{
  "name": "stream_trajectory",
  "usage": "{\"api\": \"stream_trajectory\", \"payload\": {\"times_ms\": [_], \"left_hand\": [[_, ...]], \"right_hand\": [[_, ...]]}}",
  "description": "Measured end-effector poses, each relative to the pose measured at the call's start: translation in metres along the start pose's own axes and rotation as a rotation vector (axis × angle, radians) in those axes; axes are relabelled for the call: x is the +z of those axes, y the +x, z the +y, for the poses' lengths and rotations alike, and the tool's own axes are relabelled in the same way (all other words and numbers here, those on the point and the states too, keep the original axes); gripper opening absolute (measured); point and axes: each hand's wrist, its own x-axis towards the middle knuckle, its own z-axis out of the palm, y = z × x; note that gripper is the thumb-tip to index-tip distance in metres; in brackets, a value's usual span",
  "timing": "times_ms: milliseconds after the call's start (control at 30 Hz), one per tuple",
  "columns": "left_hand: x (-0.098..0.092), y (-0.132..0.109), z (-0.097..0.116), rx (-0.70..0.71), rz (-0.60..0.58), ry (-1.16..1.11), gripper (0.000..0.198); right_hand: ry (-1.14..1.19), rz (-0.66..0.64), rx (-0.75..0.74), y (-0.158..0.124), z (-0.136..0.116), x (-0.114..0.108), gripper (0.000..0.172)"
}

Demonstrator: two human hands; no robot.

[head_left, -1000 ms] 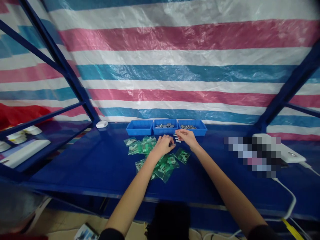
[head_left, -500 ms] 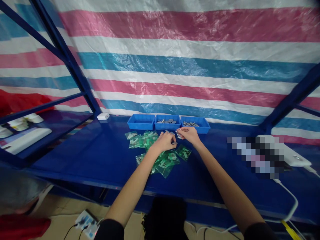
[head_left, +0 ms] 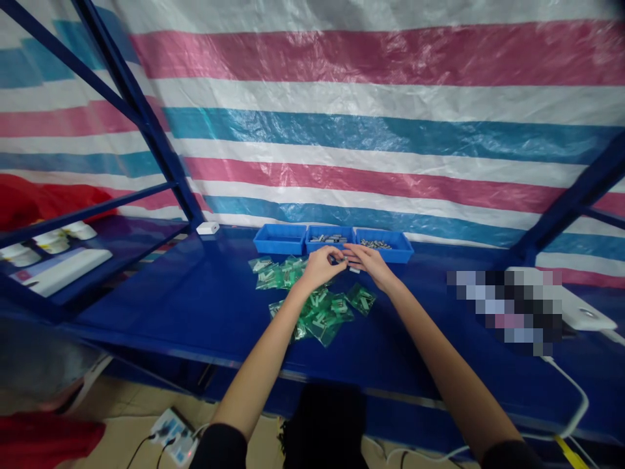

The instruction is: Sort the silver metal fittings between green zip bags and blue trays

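Observation:
My left hand [head_left: 322, 266] is over the far edge of the green bags, its thumb and fingers curled together around something small that I cannot make out. Just to its right, my right hand [head_left: 371, 265] stretches its fingers out toward the left fingertips, and the two hands meet or nearly meet. A small pale piece [head_left: 355, 270] shows beneath the right fingers; whether it is held or lies on the table is unclear. Several small green-tinted clear bags [head_left: 322, 319] with metal and pale pieces inside lie below and left of the hands. One bag [head_left: 361, 299] lies apart, nearer my right wrist.
Behind the hands stand three blue trays: a left one [head_left: 280, 251] showing no parts, a middle one [head_left: 309, 247] with metal pieces and a right one [head_left: 403, 255] with small metal parts. A white box [head_left: 208, 228] sits far left. White devices and cables lie right.
My right hand has gone from a pinch to stretched fingers and come closer to the left hand. My left hand has lifted slightly away from the bags. The view has shifted a little.

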Motion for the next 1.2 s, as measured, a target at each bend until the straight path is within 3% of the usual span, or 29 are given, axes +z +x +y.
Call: {"api": "stream_trajectory", "payload": {"times_ms": [133, 200, 367, 533, 667, 767, 967, 1200], "left_hand": [[0.000, 0.005, 0.004, 0.016, 0.111, -0.182, 0.018], [-0.001, 0.006, 0.006, -0.008, 0.152, -0.236, 0.019], [-0.004, 0.006, 0.010, -0.080, 0.195, -0.314, 0.022], [-0.004, 0.006, 0.009, -0.084, 0.157, -0.257, 0.023], [0.000, 0.006, 0.003, -0.038, 0.066, -0.196, 0.025], [-0.001, 0.003, -0.002, 0.004, -0.042, -0.034, 0.026], [-0.010, -0.006, -0.008, -0.057, -0.109, 0.633, 0.023], [-0.009, -0.006, -0.010, -0.125, -0.226, 0.694, 0.022]], "right_hand": [[0.099, -0.175, 0.099, -0.004, 0.003, 0.006, 0.034], [0.150, -0.186, 0.090, -0.006, 0.002, 0.008, 0.032], [0.185, -0.116, 0.001, -0.007, -0.002, 0.010, 0.022], [0.173, 0.035, -0.037, -0.005, -0.004, 0.008, 0.033], [0.113, 0.076, -0.093, -0.003, -0.002, 0.006, 0.038], [0.042, 0.101, -0.121, -0.002, 0.002, 0.004, 0.039], [0.032, 0.214, -0.122, 0.001, 0.004, 0.003, 0.039], [0.101, 0.291, -0.108, 0.006, 0.009, -0.003, 0.032]]}}
